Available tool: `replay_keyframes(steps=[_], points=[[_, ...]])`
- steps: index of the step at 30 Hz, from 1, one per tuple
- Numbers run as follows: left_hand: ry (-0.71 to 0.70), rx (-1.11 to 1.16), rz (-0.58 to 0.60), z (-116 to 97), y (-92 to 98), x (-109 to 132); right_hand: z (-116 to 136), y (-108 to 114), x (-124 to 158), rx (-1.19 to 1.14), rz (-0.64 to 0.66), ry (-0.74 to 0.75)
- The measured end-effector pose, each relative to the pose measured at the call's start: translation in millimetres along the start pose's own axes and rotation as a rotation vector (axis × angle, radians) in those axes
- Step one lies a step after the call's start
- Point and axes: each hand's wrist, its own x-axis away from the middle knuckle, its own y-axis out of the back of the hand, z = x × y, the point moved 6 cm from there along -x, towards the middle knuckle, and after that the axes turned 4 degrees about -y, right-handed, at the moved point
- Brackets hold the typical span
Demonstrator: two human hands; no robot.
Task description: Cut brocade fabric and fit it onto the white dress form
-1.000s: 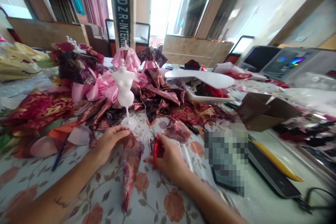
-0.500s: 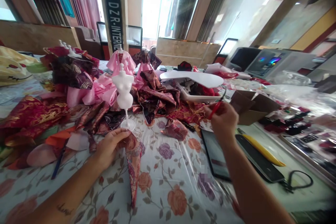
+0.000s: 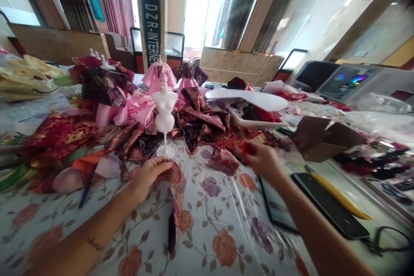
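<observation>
My left hand [image 3: 150, 177] rests on a long strip of patterned brocade fabric [image 3: 177, 207] and grips its upper end, close to the base of a white plastic dress form [image 3: 164, 112]. My right hand [image 3: 263, 160] hangs in the air over the floral tablecloth [image 3: 207, 224], holding red-handled scissors [image 3: 246, 148]. Motion blur hides their blades. A heap of dark brocade cloth [image 3: 202, 120] lies beyond the dress form, and a small piece of the same cloth [image 3: 223, 161] lies left of my right hand.
Two pink-dressed doll forms [image 3: 158, 75] and a ribboned heap stand behind the dress form. To the right lie a tablet [image 3: 276, 207], a black phone [image 3: 330, 205], a yellow tool [image 3: 339, 196] and a cardboard box [image 3: 323, 138]. A white curved board [image 3: 246, 100] sits farther back.
My right hand has come down and slightly left from its raised spot by the box, with the scissors still in it. My left hand stays on the fabric strip.
</observation>
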Motion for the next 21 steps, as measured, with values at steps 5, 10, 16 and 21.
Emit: replay_keyframes(steps=[5, 10, 16, 21], points=[[-0.056, -0.074, -0.009, -5, -0.8, 2, 52, -86, 51, 0.365, 0.418, 0.217], [-0.123, -0.106, -0.053, -10, 4.9, 1, 73, -83, 53, 0.484, 0.328, 0.319], [-0.237, -0.291, -0.146, -22, 7.7, 7, 109, -104, 111, 0.360, 0.511, 0.347], [-0.191, -0.216, -0.313, -16, 22.9, 8, 102, -125, 113, 0.133, 0.679, 0.192]])
